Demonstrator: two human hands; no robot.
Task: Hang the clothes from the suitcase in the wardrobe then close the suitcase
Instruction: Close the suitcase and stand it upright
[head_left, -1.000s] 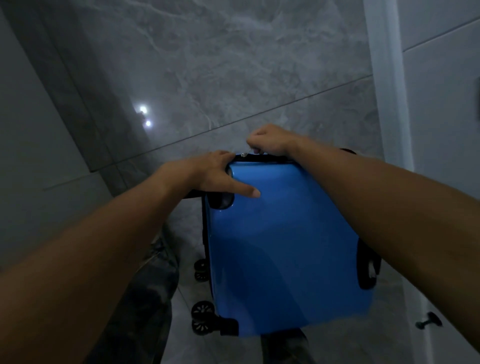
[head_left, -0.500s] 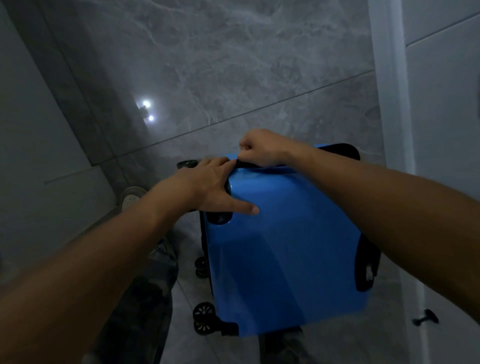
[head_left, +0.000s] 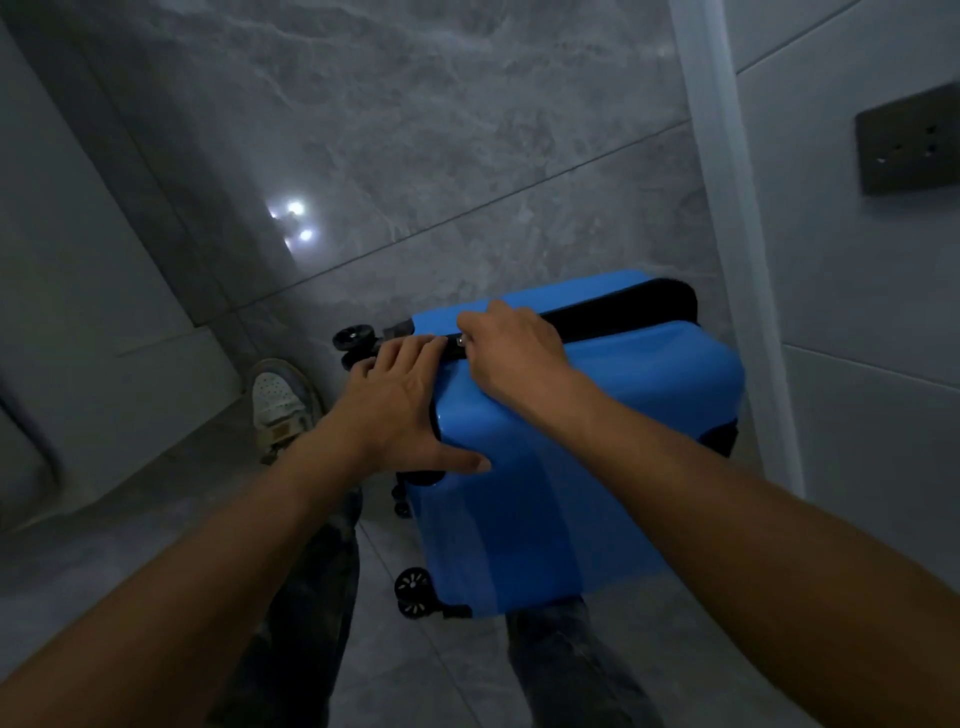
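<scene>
Both hands are on the blue suitcase (head_left: 545, 493), which sits low on the grey tiled floor (head_left: 467, 156) in front of the person's legs, broad face up, wheels (head_left: 413, 592) to the left and a white wall just beside it on the right. Spread nearly flat, the left hand (head_left: 400, 410) presses the wheel-end corner, fingers lying over the seam and thumb on the shell. Curled tight, the right hand (head_left: 514, 353) appears to pinch the small metal zip pull (head_left: 460, 341) where the black zip band (head_left: 623, 312) meets the closed stretch. Its shell looks hard, glossy and probably slick under a palm, so flat pressure holds it better than a squeeze. With the clothes gone it is likely light and may slide or roll, so the bracing hand matters. That band gapes toward the far corner, where the halves need pushing together. Pulling is best done on the tab itself, along the seam.
</scene>
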